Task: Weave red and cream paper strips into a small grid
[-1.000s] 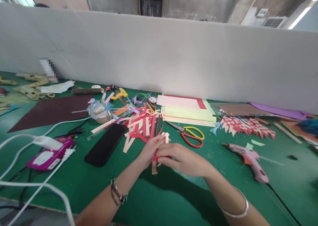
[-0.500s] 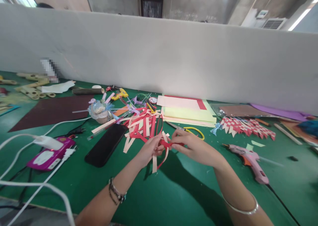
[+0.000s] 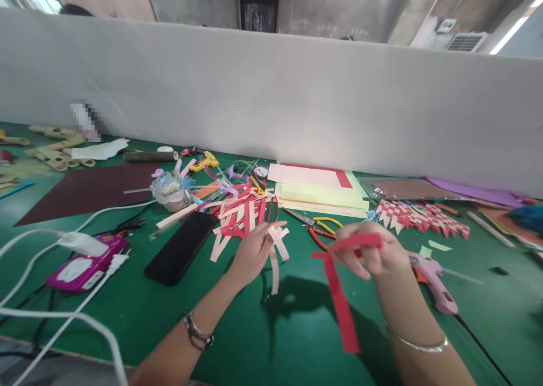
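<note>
Pale pink paper strips [image 3: 275, 267] are pinched in my left hand [image 3: 251, 254], their ends spreading to the right and hanging down. My right hand [image 3: 373, 249] grips red paper strips [image 3: 341, 307]; one long end dangles toward the table and another lies across the fingers. The two hands are apart. Behind my left hand lies a pile of red and pink strips [image 3: 244, 207]. Between the hands and farther back are pliers with red handles [image 3: 320, 240] and scissors with yellow handles [image 3: 333, 222].
Paper sheets [image 3: 322, 193] lie against the white partition [image 3: 271, 97]. A pink glue gun [image 3: 436, 287] and woven red-white pieces [image 3: 419, 219] are on the right. Leftward are a black phone [image 3: 182, 249], a purple power strip [image 3: 87, 264] with white cables, and a decorated jar [image 3: 172, 191].
My right hand has pulled away to the right with the red strips. The pink strips stay in my left hand. The red-handled pliers have come into sight.
</note>
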`<state>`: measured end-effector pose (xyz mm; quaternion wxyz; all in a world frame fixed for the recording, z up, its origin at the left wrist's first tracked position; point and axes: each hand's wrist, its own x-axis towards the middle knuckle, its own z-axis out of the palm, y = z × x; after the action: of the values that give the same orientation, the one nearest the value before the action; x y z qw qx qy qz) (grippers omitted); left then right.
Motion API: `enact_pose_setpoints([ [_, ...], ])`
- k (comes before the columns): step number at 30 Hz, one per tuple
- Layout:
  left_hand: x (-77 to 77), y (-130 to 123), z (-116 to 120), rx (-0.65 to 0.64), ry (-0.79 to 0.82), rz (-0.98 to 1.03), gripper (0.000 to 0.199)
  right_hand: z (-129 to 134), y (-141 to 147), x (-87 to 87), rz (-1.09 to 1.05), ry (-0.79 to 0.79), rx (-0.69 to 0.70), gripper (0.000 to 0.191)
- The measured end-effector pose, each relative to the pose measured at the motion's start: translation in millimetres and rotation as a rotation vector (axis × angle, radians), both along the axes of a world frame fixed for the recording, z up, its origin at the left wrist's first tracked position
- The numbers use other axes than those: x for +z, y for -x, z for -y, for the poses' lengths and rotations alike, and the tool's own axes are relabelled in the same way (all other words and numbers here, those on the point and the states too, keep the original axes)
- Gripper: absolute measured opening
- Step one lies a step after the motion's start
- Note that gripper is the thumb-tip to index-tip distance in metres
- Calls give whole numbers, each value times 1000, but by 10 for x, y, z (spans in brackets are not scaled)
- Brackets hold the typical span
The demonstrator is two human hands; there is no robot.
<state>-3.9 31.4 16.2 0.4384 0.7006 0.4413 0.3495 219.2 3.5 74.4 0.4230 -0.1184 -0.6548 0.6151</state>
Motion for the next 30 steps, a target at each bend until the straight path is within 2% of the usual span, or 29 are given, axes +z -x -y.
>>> enact_pose_setpoints([
  [2,-6,2,2,13,46,-44,40,6,63,-1,60,167,-250,34],
  [4,7,0,3,-10,164,-6,41,-6,137,18,103,288,-396,30],
  [7,62,14,0,-99,365,65,43,-42,225,54,110,354,-437,25],
  [9,104,43,-10,-141,441,56,42,-57,250,71,110,364,-453,21],
  [16,230,153,-69,-156,429,83,25,-61,232,108,230,328,-698,24],
  [20,315,114,-108,-212,414,57,25,-87,291,89,385,214,-735,28],
  [25,323,-1,-164,-111,280,80,21,-151,402,-58,402,65,-655,29],
  [30,293,-85,-170,-210,270,53,19,-174,462,-148,421,24,-613,28],
])
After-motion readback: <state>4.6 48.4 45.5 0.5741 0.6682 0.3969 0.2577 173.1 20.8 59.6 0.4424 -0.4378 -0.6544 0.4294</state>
